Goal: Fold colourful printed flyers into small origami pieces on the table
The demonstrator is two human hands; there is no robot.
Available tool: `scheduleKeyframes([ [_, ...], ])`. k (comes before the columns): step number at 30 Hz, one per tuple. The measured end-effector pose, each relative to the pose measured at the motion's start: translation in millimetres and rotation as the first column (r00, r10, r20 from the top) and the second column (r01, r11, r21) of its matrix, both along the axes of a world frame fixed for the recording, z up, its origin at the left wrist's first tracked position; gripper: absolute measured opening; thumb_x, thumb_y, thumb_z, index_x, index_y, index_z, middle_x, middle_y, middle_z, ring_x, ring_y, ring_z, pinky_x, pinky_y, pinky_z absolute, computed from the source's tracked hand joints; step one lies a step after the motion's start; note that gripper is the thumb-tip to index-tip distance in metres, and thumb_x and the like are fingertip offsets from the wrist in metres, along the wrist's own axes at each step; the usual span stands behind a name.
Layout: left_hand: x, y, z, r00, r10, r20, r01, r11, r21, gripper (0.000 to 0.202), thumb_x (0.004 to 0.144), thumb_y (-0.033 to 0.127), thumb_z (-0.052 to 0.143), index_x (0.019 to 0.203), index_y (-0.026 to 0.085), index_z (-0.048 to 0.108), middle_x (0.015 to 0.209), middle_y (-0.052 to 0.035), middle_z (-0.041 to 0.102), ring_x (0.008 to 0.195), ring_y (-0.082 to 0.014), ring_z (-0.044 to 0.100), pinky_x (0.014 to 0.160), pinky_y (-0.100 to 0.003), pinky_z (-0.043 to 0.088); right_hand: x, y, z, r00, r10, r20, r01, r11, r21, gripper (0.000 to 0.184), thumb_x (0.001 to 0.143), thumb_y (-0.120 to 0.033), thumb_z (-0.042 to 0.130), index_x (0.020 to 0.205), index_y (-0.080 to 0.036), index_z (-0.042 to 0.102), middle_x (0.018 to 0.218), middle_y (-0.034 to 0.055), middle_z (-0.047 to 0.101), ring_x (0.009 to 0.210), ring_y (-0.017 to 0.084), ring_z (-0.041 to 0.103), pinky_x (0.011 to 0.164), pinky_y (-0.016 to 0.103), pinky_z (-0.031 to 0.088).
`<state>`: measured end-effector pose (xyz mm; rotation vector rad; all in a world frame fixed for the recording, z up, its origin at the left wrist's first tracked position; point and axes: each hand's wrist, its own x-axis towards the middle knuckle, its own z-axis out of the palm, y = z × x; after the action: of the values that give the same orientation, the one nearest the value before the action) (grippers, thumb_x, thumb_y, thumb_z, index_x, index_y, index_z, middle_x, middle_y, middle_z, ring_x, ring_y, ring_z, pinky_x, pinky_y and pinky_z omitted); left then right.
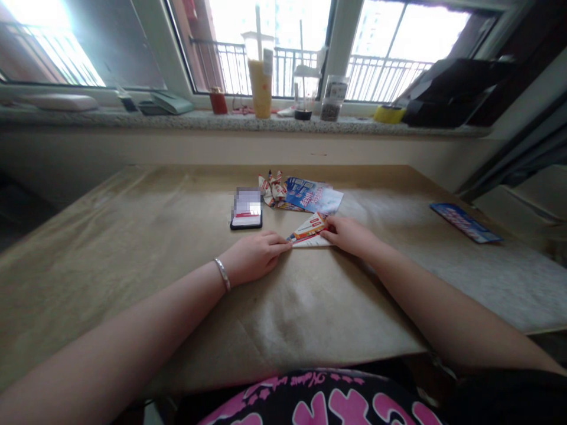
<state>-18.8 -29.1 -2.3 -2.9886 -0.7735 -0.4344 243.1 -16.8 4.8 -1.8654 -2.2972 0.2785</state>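
Note:
A folded paper leaflet (309, 234), white with red and yellow print, lies flat on the table as a narrow triangle. My left hand (254, 257), with a silver bangle (222, 274) on its wrist, has its fingertips at the leaflet's left point. My right hand (349, 235) presses on the leaflet's right end and hides part of it. Beyond them lie a phone (246, 209) with a blurred screen, crumpled red-and-white printed paper (271, 190), and blue-and-white flyers (313, 196).
Tan paper (186, 295) covers the table. A blue-and-red leaflet (465, 223) lies far right. Behind the table, a granite windowsill (248, 122) holds bottles, cups and small items, with a dark bag (447, 94) at its right end.

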Motion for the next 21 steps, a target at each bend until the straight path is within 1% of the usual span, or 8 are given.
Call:
scheduleKeyframes([
  [4,-0.2,0.9,0.5,1.0,0.003,0.007,-0.002,1.0,-0.019,0.036,0.086,0.012,0.044,0.117,0.016,0.063,0.11,-0.0089,0.066,0.097,-0.0187,0.06,0.087,-0.034,0.052,2.5,3.0,-2.9,0.998,0.005,-0.056,-0.004,1.0,0.018,0.012,0.082,-0.031,0.057,0.079,-0.019,0.055,0.085,0.0044,0.066,0.073,0.016,0.057,0.06,0.024,0.035],
  [10,0.1,3.0,0.4,0.999,0.001,0.036,0.0,1.0,-0.031,0.038,0.084,0.01,0.044,0.116,0.016,0.063,0.11,-0.0091,0.066,0.097,-0.0186,0.06,0.087,-0.034,0.053,5.3,6.4,-3.8,0.993,0.001,-0.116,-0.004,1.0,-0.023,0.011,0.08,-0.028,0.058,0.075,-0.019,0.055,0.078,0.0018,0.064,0.069,0.014,0.055,0.058,0.023,0.035],
  [16,-0.3,4.5,-1.2,0.998,-0.027,0.061,0.028,0.999,-0.023,0.037,0.085,0.011,0.043,0.116,0.016,0.063,0.108,-0.01,0.066,0.096,-0.0185,0.06,0.087,-0.035,0.053,4.3,5.7,-0.1,0.993,-0.006,-0.114,0.002,0.999,-0.035,0.011,0.08,-0.027,0.058,0.074,-0.018,0.054,0.075,0.0018,0.063,0.067,0.014,0.054,0.057,0.023,0.034],
  [21,-1.2,4.4,-2.4,0.996,-0.084,0.037,0.085,0.996,-0.025,0.036,0.089,0.014,0.042,0.119,0.015,0.061,0.111,-0.0118,0.065,0.1,-0.0192,0.06,0.088,-0.035,0.052,5.6,4.8,0.8,0.994,-0.004,-0.114,-0.001,0.999,-0.043,0.012,0.08,-0.028,0.057,0.073,-0.019,0.053,0.073,0.0009,0.061,0.066,0.013,0.053,0.056,0.023,0.034],
])
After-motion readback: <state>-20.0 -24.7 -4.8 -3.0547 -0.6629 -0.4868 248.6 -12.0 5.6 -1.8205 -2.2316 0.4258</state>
